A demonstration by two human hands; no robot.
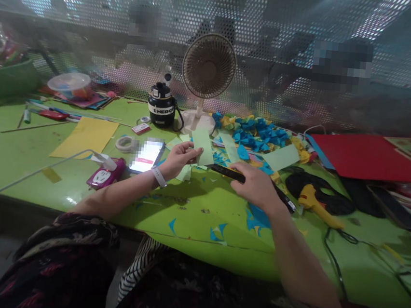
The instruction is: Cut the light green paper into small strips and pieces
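While pinching a pale green paper strip (pixel 202 146) above the table (pixel 27 156), the left hand (pixel 179 159) is holding it upright; the right hand (pixel 256 185) is gripping a dark slim tool (pixel 222 171) just beside it, where a taut, steady hold likely matters.

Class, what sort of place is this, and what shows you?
Probably a paper-craft workbench: a pile of folded blue and yellow paper, a yellow glue gun, and the left hand pinching a pale green paper strip over the green table.

2 hands (pixel 181 157) (pixel 255 185), 1 fan (pixel 209 67), 1 phone (pixel 147 157), 1 glue gun (pixel 313 200), 1 black tool (pixel 225 172)
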